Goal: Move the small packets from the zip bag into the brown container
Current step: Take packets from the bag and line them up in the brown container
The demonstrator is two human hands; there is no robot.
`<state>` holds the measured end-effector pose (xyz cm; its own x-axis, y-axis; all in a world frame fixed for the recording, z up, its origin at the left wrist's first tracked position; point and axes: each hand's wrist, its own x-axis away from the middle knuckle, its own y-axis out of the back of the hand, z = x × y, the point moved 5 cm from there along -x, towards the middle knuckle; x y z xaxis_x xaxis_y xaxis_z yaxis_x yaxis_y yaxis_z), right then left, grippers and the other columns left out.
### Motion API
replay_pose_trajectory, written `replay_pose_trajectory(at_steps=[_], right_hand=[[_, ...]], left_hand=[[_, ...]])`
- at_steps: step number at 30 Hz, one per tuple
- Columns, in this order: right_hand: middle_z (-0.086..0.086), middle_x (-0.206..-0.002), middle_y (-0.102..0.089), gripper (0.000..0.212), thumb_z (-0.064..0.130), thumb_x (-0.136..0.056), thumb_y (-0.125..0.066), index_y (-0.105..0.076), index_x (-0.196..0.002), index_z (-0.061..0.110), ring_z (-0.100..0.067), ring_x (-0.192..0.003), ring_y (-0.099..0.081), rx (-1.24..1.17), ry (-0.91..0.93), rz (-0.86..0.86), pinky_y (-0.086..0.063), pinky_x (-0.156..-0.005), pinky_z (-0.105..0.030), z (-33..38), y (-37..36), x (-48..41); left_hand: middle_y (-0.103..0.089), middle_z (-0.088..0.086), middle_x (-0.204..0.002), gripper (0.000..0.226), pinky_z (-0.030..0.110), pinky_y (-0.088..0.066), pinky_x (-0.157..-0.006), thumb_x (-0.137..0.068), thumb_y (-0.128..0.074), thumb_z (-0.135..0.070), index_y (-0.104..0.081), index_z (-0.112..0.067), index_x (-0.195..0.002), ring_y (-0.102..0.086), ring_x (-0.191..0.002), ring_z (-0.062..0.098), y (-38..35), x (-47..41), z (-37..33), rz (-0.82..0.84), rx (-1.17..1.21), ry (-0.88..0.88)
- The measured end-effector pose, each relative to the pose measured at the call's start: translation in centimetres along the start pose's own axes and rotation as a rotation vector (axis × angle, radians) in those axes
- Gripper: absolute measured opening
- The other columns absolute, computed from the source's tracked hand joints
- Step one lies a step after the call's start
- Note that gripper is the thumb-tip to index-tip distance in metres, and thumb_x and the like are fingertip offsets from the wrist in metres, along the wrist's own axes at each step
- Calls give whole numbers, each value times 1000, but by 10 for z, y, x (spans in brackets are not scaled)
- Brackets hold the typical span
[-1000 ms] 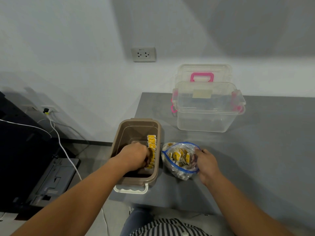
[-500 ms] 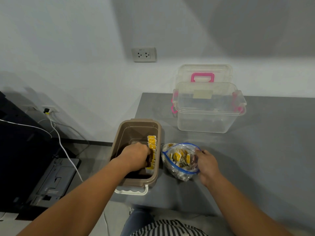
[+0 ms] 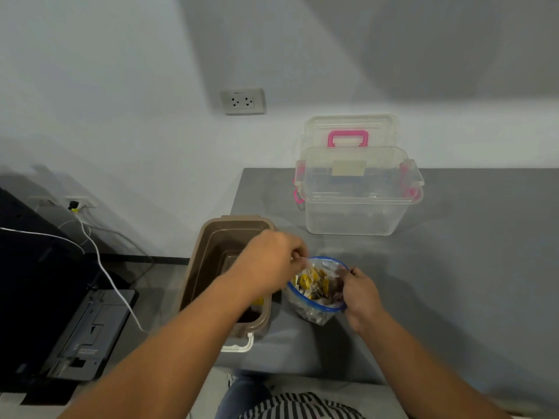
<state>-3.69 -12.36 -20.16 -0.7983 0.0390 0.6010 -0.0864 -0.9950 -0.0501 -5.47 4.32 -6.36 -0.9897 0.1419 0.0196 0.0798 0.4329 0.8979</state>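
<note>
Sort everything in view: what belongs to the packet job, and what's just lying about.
Job: zip bag, small packets, brown container, left hand, right hand.
Lying about: clear box, pink-handled lid, wall socket, white cable.

It looks like a plain office or utility room. A grey tabletop [image 3: 472, 267] stands against a bare white wall with a power socket [image 3: 243, 101]. A printer-like machine [image 3: 90, 331] and trailing cables [image 3: 101, 264] sit on the floor.
</note>
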Motion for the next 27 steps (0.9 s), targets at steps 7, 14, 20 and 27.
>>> replay_pose_trajectory(at_steps=[7, 14, 20, 27], right_hand=[[-10, -75, -65, 22, 11, -104, -47, -56, -83, 10, -17, -58, -64, 30, 16, 28, -49, -50, -27, 0, 7, -3], [-17, -84, -66, 20, 13, -106, -47, -59, -93, 4, -26, -73, -62, -30, -10, 85, -52, -64, -35, -4, 14, -10], [-14, -83, -69, 20, 15, -107, -47, -60, -96, 5, -18, -64, -63, 1, 2, 102, -51, -58, -32, -4, 14, -11], [-20, -82, -69, 19, 20, -104, -51, -63, -99, 6, -27, -69, -62, 51, 31, 79, -56, -70, -47, -1, 14, -16]], left_hand=[[-70, 4, -107, 29, 34, -50, -76, -98, -53, -18, -67, -28, -121, -65, -96, 23, -77, -29, -24, 249, -436, -232], [-69, 8, -106, 28, 34, -47, -73, -94, -53, -13, -69, -23, -114, -65, -96, 28, -92, -44, -21, 298, -415, -177], [-69, 5, -105, 20, 32, -49, -76, -91, -63, -21, -74, -21, -108, -64, -95, 23, -92, -51, -18, 361, -382, -164], [-69, -3, -98, 12, 35, -55, -81, -91, -64, -24, -75, -25, -95, -63, -88, 15, -79, -44, -11, 266, -220, -178]])
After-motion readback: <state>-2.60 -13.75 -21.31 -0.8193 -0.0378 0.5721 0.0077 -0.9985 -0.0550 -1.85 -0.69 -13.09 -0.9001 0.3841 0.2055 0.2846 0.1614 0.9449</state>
